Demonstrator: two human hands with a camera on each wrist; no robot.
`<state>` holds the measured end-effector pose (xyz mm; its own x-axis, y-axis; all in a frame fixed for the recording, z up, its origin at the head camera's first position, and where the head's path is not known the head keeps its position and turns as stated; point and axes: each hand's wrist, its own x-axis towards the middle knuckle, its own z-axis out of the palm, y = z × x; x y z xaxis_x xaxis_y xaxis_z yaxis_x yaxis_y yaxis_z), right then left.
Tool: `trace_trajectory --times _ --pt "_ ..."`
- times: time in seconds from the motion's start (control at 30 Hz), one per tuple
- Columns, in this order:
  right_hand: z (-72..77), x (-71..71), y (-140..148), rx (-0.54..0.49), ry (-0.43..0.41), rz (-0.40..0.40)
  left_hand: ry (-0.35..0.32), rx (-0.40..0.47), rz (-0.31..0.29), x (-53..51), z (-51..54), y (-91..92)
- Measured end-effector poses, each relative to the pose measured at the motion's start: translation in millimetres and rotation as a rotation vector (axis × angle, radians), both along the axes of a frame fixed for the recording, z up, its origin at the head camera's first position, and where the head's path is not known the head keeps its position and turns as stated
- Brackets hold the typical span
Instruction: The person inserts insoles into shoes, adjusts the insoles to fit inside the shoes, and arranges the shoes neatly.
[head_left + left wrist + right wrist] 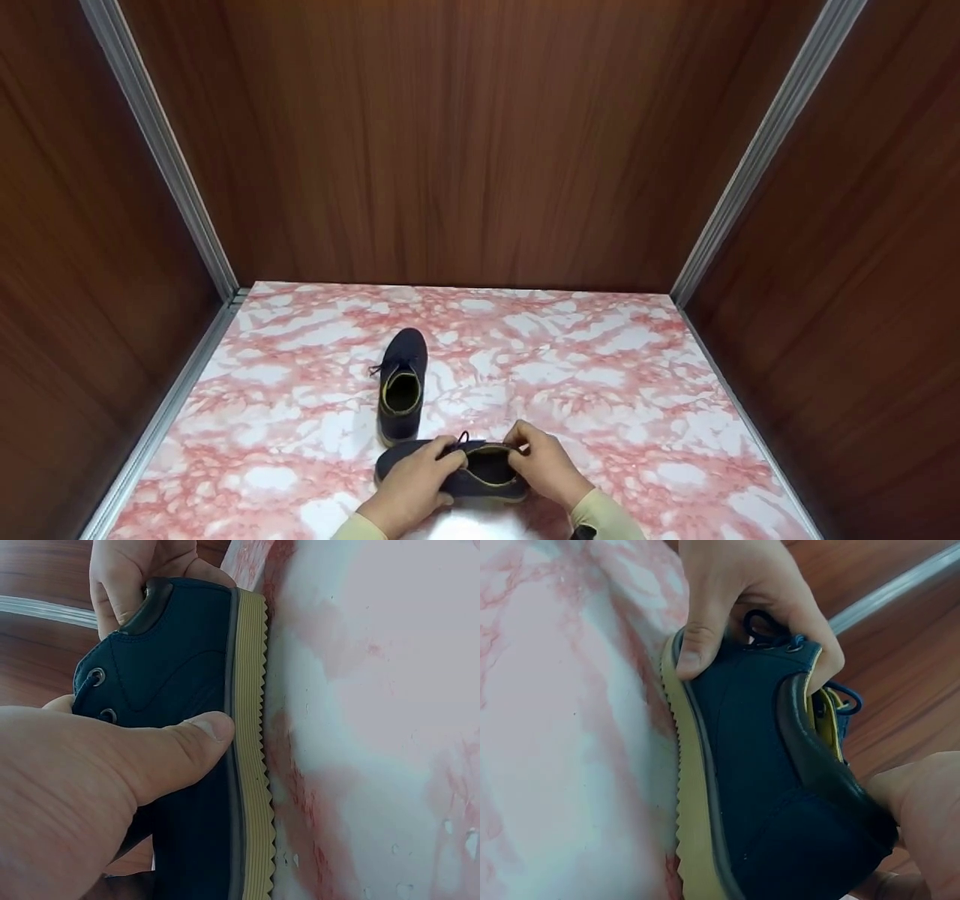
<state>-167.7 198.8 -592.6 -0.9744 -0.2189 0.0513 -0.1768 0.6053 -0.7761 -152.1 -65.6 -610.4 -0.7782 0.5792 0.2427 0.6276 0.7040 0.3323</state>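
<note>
A dark blue lace-up shoe (480, 492) lies crosswise near the front, its toe to the left and its opening upward. My left hand (420, 480) grips it over the front part; in the left wrist view the thumb (202, 739) presses the side just above the ridged tan sole (251, 690). At the heel end, my right hand (547, 465) pinches the padded collar (810, 742). A matching shoe (405, 351) stands behind, toe pointing away, with its heel close to the held shoe's toe. Yellow lining shows inside both.
Both shoes are on a pink-and-white marbled surface (637, 390). Dark wood panels (465, 150) enclose it at the back and both sides. Metal rails (165, 150) run along the corners and side edges.
</note>
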Motion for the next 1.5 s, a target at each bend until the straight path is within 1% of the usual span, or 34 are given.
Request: trace_trajectory --times 0.13,0.23,0.37,0.47,0.53,0.57,0.63,0.77,0.8,0.83,0.87,0.9,0.97,1.07,1.17,1.23,1.37,1.5 --pt "-0.5 1.1 -1 0.01 -0.02 -0.015 -0.034 -0.002 -0.01 1.3 -0.9 -0.3" --pt "-0.3 1.7 -2 0.053 -0.021 -0.013 -0.052 -0.001 -0.017 2.1 -1.6 -0.6" --pt "2.7 -1.6 -5 0.138 0.024 0.009 -0.042 0.005 -0.011 1.1 -0.9 -1.0" --pt "4.5 -3.7 -7 0.187 0.055 0.01 -0.026 0.003 -0.006 -0.4 0.1 -1.2" --pt "3.9 -2.8 -8 0.221 0.1 0.012 -0.016 0.002 -0.004 -1.1 0.6 -1.0" --pt "2.9 -1.3 -7 0.25 0.146 0.013 -0.011 0.002 -0.003 -1.2 0.5 -0.8" --pt "0.2 2.6 -5 0.32 0.281 0.035 -0.002 0.005 -0.003 -1.3 0.3 -0.5" --pt "-4.4 11.9 0 0.497 0.645 0.119 0.009 0.008 -0.004 -1.0 0.5 -0.4" --pt "-5.2 13.6 1 0.541 0.714 0.14 0.007 0.008 -0.001 -0.9 0.7 -0.4" --pt "-5.6 15.4 2 0.584 0.764 0.157 0.005 0.007 0.002 -0.8 1.0 -0.4" --pt "-5.9 17.0 3 0.63 0.795 0.169 0.003 0.006 0.005 -0.7 1.3 -0.4" --pt "-6.1 18.5 4 0.675 0.806 0.179 0.0 0.005 0.007 -0.5 1.5 -0.4" --pt "-6.0 21.9 4 0.75 0.778 0.192 -0.003 0.002 0.01 0.0 1.6 -0.3" --pt "-5.1 25.4 3 0.818 0.68 0.209 0.001 0.0 0.011 0.5 1.7 -0.1" --pt "-3.2 26.2 -1 0.844 0.58 0.218 0.009 0.001 0.015 0.2 1.6 0.0" --pt "-1.5 25.2 -3 0.856 0.529 0.219 0.018 0.005 0.015 -0.5 1.1 0.1" --pt "1.4 23.8 -7 0.876 0.466 0.236 0.033 0.011 0.01 -1.4 -0.9 0.4" --pt "-1.6 25.3 -8 0.895 0.428 0.282 0.027 0.011 0.006 -0.6 -2.1 -0.1"
